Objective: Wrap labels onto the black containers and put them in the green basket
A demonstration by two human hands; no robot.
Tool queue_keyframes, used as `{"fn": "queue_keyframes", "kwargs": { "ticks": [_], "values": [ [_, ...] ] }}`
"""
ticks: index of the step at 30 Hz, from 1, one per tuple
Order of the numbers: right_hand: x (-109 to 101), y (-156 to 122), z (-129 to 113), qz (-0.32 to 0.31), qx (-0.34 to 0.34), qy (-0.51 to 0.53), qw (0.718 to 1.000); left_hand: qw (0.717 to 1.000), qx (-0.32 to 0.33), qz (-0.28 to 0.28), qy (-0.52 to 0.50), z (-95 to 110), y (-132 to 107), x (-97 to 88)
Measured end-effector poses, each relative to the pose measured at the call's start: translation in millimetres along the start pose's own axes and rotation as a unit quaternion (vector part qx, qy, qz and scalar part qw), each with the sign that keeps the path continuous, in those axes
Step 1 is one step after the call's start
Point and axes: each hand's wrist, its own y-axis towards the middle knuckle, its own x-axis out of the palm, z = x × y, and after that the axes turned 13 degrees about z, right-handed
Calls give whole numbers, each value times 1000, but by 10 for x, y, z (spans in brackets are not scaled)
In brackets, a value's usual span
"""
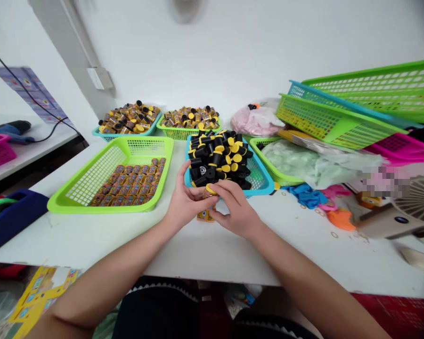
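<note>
My left hand (pixel 188 197) and my right hand (pixel 235 207) meet over the table, fingers closed around one small cylinder (pixel 210 189) with a yellow end. Most of it is hidden by the fingers. Below it, a yellow printed piece (pixel 205 216) shows between the hands; whether it is attached to the cylinder I cannot tell. Just beyond the hands, a blue basket (pixel 263 181) holds a heap of black cylinders (pixel 217 153) with yellow ends. To the left, a green basket (pixel 65 205) contains rows of label-wrapped cylinders (pixel 129 186) standing close together.
Against the wall, a blue basket (pixel 108 137) and a green basket (pixel 176 133) hold heaped wrapped cylinders. Stacked baskets (pixel 339 120), plastic bags (pixel 304 157), balloon-like scraps (pixel 307 195) and a fan (pixel 419 202) are on the right. A dark blue tape dispenser (pixel 17 221) sits at left.
</note>
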Motion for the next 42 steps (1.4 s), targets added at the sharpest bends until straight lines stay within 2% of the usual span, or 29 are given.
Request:
{"fn": "queue_keyframes", "kwargs": {
  "ticks": [4,7,10,14,23,25,30,34,37,39,40,42],
  "values": [
    [31,-20,-23,34,-35,-44,998,1000,9,6,-10,-24,-54,50],
    [48,-15,-56,31,-47,-62,996,1000,16,24,-9,-37,-86,82],
    [61,-16,-75,32,-49,-70,996,999,27,38,2,-33,-91,84],
    [54,-8,-81,69,-37,-70,994,996,66,43,37,-2,-90,53],
    [42,81,-144,79,-77,-76,991,987,131,25,88,39,-105,-9],
    [23,114,-155,78,-80,-62,992,987,120,11,103,106,-111,-28],
    [24,182,-235,64,-80,-14,995,993,34,-4,114,270,-197,-124],
    [68,246,-293,44,-70,35,996,990,54,8,133,345,-269,-236],
    [79,339,-192,11,0,52,999,971,111,20,209,504,-228,-375],
    [105,416,-46,-21,107,-4,994,946,151,36,283,677,-109,-520],
    [131,453,39,-48,178,-44,982,928,164,46,332,770,-12,-610],
    [200,515,209,-123,323,-68,936,876,163,64,449,937,265,-815]
  ]
}}
